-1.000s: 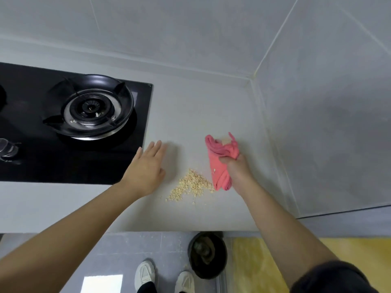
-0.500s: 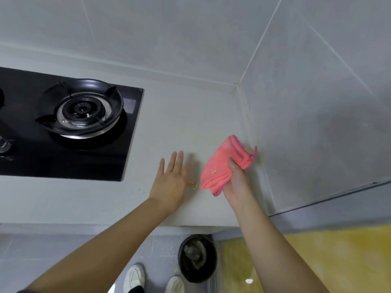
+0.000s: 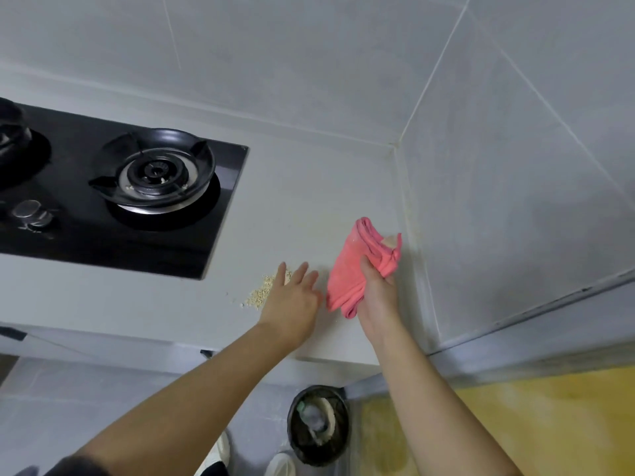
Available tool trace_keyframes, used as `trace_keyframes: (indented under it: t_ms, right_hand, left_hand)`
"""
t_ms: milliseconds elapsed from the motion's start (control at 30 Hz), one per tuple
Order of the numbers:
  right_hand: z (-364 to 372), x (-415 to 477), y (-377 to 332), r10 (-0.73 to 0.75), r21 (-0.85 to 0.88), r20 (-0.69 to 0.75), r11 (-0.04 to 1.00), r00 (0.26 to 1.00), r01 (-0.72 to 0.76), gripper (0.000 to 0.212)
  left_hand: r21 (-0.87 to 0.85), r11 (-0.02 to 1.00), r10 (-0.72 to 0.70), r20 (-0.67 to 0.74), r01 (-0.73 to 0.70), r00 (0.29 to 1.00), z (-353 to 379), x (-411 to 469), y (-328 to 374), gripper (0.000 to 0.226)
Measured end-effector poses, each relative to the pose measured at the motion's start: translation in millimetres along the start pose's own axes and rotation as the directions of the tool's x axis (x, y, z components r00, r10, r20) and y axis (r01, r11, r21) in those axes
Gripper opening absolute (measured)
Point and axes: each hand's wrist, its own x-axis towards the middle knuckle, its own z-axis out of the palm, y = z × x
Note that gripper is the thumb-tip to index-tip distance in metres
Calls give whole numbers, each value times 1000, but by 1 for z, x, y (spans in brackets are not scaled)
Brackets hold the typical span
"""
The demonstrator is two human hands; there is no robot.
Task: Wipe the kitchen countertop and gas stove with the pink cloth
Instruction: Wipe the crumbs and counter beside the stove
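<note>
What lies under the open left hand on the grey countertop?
A pile of pale beige crumbs shows beside the left hand, by its fingers. How far it continues beneath the palm is covered.

A pale counter [image 3: 309, 187] with a stove and some crumbs on it.
The black gas stove [image 3: 103, 245] sits in the counter, off to the left of the left hand [image 3: 292, 304]. A little heap of crumbs [image 3: 263, 292] lies on the counter just beside that hand's fingers, on their left.
</note>
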Motion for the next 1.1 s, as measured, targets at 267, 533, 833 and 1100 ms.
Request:
trace_keyframes:
  t_ms: [267, 533, 833, 1100]
  right_hand:
    - [-6, -9, -1, 60, 14, 92, 998, 994, -62, 18]
    - [-12, -30, 10, 120, -5, 88, 993, 989, -120, 17]
    - [-76, -92, 102, 374, 194, 55, 905, 926, -378, 27]
    - [-154, -95, 237, 549, 166, -172, 835, 818, -525, 36]
  left_hand:
    - [-37, 992, -120, -105, 117, 987, -21, 23, -5, 76]
    - [-16, 975, -220, -34, 220, 975, -25, 0, -18, 69]
    - [-381, 919, -223, -291, 101, 931, 73, -103, -27, 20]
    - [-303, 897, -273, 192, 321, 943, 217, -135, -12, 15]
